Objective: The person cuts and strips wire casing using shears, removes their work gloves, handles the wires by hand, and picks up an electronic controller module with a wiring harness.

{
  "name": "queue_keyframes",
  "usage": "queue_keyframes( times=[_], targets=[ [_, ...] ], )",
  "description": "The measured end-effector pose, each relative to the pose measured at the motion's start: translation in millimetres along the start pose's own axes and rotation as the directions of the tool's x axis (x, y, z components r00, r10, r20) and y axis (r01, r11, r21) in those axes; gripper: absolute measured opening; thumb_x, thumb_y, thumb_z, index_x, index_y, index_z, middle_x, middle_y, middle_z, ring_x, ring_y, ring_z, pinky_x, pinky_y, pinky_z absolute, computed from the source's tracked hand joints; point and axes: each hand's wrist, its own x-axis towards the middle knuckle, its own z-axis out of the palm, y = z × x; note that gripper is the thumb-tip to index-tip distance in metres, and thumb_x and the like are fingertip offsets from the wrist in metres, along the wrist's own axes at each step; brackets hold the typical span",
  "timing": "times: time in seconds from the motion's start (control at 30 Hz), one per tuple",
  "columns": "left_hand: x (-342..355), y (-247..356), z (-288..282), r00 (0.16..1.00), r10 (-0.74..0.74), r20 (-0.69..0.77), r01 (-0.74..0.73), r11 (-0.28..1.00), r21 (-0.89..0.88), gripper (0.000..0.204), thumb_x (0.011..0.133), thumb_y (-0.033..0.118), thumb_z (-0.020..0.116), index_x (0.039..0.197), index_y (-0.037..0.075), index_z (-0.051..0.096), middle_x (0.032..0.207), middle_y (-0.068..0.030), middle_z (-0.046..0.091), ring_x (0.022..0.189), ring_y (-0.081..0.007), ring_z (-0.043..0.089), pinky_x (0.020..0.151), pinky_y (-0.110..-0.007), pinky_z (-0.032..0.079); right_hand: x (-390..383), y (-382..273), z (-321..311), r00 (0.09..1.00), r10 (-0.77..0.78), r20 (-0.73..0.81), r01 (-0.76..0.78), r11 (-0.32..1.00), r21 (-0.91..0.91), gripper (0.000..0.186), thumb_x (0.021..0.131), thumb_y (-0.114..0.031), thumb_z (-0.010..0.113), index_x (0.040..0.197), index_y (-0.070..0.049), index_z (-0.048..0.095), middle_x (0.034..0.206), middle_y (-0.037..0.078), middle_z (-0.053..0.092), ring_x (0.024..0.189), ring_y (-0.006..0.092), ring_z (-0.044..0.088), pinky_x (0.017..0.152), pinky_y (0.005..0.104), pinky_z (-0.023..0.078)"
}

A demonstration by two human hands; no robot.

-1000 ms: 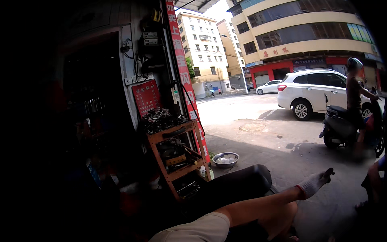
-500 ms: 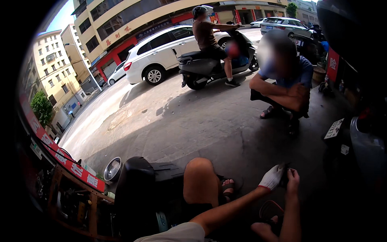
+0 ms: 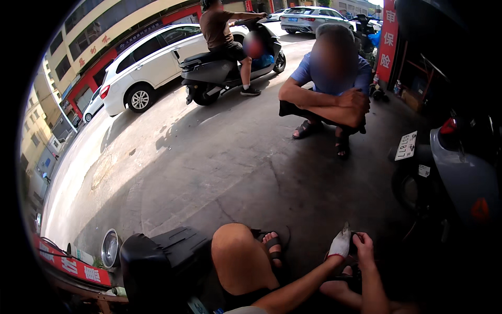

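Work sits low and right of centre, where the left hand, in a red-edged white glove, is just beside the bare right hand. A second ago the gloved hand reached out with no bare hand beside it; now the two are together, so the handling appears to be a two-handed job at one spot. The glove is on the left hand, its greyed tips bunched and pointing up; whether that grip holds anything, I cannot tell. The right grip looks narrow, thumb and fingers curled close by the glove, but what is pinched there is too dark to make out. The view has also swung right, bringing the grey scooter further in, beyond the crouching person.
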Motion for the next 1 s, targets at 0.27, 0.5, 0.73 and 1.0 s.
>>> queue_keyframes(
  times=[0.27,0.5,0.73,1.0],
  targets=[
    [3,-20,3,0.936,-0.238,0.258,0.331,0.845,-0.420,0.045,0.107,0.031,0.036,0.135,0.000,0.051,0.124,-0.0232,0.061,0.104,-0.0355,0.063,0.088,-0.039,0.051,59,47,-1,0.959,-0.192,-0.208,0.104,0.922,-0.374,0.013,0.088,-0.008,0.066,0.092,0.004,0.062,0.082,0.008,0.063,0.077,0.0145,0.057,0.069,0.0308,0.047],
    [-9,-24,32,0.970,0.056,0.236,0.136,0.678,-0.723,0.044,0.105,0.022,0.042,0.144,0.003,0.045,0.137,-0.0093,0.056,0.120,-0.0165,0.053,0.104,-0.032,0.042,117,75,-29,0.891,-0.418,-0.175,0.272,0.803,-0.530,0.012,0.088,-0.006,0.063,0.093,0.005,0.061,0.085,0.015,0.065,0.078,0.0226,0.062,0.073,0.0354,0.050],
    [-34,36,-19,0.948,0.186,0.259,0.029,0.757,-0.653,0.044,0.100,0.010,0.041,0.142,-0.002,0.045,0.137,-0.0173,0.054,0.128,-0.0244,0.050,0.108,-0.032,0.037,134,71,-72,0.827,-0.480,-0.291,0.254,0.782,-0.568,0.011,0.090,-0.007,0.063,0.094,0.003,0.062,0.083,0.012,0.067,0.077,0.0189,0.063,0.073,0.0328,0.051],
    [-24,36,-50,0.950,-0.010,0.311,0.253,0.608,-0.752,0.029,0.102,0.015,0.046,0.122,-0.002,0.059,0.109,-0.0059,0.067,0.100,-0.0149,0.063,0.084,-0.031,0.050,134,65,-113,0.851,-0.329,-0.410,0.155,0.903,-0.401,0.018,0.093,-0.012,0.060,0.103,0.003,0.062,0.097,0.012,0.066,0.092,0.0177,0.059,0.085,0.0327,0.046]
  ],
)
